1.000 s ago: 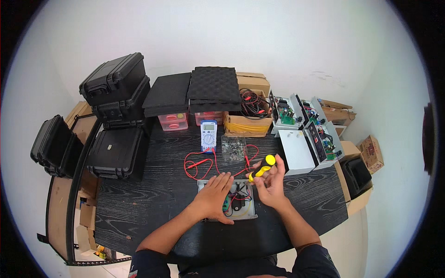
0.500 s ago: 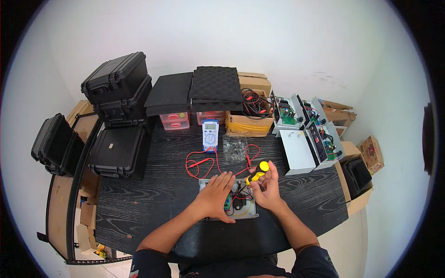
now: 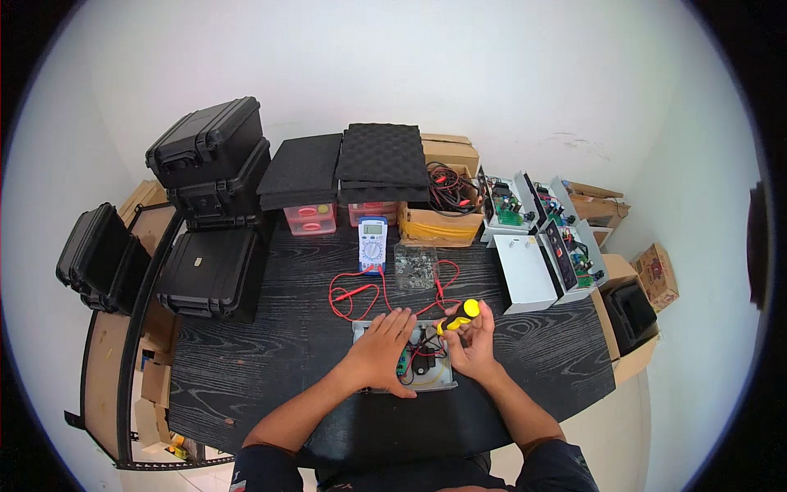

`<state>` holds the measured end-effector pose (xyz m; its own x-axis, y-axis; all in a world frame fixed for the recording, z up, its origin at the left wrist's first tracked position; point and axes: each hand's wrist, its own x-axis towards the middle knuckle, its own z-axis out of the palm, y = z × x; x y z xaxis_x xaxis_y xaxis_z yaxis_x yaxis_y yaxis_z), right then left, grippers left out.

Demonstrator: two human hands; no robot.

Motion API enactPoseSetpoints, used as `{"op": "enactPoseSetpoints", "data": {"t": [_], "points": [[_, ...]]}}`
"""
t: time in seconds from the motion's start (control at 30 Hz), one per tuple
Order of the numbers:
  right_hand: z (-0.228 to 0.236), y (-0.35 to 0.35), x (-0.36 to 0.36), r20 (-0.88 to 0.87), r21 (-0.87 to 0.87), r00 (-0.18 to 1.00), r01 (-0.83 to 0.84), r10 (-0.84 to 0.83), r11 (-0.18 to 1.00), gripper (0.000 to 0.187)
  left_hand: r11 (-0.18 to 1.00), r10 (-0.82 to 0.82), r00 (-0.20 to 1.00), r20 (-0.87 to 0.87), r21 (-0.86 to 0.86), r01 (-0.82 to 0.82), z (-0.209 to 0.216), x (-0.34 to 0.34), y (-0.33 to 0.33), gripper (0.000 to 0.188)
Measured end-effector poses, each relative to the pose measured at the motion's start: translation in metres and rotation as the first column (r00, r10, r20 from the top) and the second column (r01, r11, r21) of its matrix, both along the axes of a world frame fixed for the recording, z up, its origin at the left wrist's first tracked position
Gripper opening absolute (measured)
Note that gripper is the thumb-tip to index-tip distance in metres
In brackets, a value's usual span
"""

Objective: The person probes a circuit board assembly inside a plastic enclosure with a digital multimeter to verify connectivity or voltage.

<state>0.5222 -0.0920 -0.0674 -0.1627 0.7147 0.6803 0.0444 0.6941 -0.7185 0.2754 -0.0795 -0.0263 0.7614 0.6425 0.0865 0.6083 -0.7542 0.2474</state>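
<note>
In front of me on the table lies a shallow, open grey metal case (image 3: 443, 379) with a green circuit board (image 3: 402, 362), a black component (image 3: 424, 362) and thin red and yellow wires inside. My left hand (image 3: 383, 351) rests across its left part, fingers stretched toward the far wall and thumb by the near wall, covering some of the inside. A yellow and black screwdriver (image 3: 459, 318) is held at a slant in my right hand (image 3: 474, 348), over the case's right part. Its shaft points down and left into the case; the tip is hard to make out.
Beyond the case are a blue-white multimeter (image 3: 372, 246) with red leads (image 3: 354, 292) and a clear tray of small parts (image 3: 416, 267). Opened metal units (image 3: 525, 271) stand right; black hard cases (image 3: 209, 266) are stacked left. A cardboard box of cables (image 3: 443, 225) is behind.
The screwdriver's handle has tipped slightly to the right and lower, along with my right hand. My left hand keeps its place on the case. The whole view has shifted a little.
</note>
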Motion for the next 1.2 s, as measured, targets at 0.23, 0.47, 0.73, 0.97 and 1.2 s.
{"op": "enactPoseSetpoints", "data": {"t": [0.23, 0.47, 0.73, 0.97, 1.2], "points": [[-0.005, 0.002, -0.001, -0.006, 0.051, 1.0, 0.01, -0.009, 0.999, 0.081, 1.0, -0.004, 0.999, 0.036, 0.008, 0.003, -0.003, 0.0, 0.0, 0.145], [0.032, 0.003, -0.006, 0.268, 0.227, 0.949, 0.105, -0.166, 0.968, 0.076, 1.0, 0.001, 1.0, 0.027, 0.013, -0.001, -0.002, -0.002, -0.002, 0.145], [0.057, 0.002, -0.012, 0.353, 0.243, 0.916, 0.106, -0.19, 0.964, 0.07, 1.0, -0.001, 0.999, 0.052, 0.014, 0.0, -0.003, -0.001, -0.001, 0.145], [0.063, 0.001, -0.018, 0.293, 0.175, 0.946, 0.089, -0.138, 0.981, 0.064, 0.999, -0.015, 0.996, 0.083, 0.037, 0.012, -0.01, -0.001, 0.0, 0.144], [0.064, 0.005, -0.012, 0.309, 0.218, 0.937, 0.096, -0.162, 0.971, 0.067, 0.999, -0.023, 0.996, 0.087, 0.033, 0.02, -0.007, -0.001, 0.001, 0.142]]}}
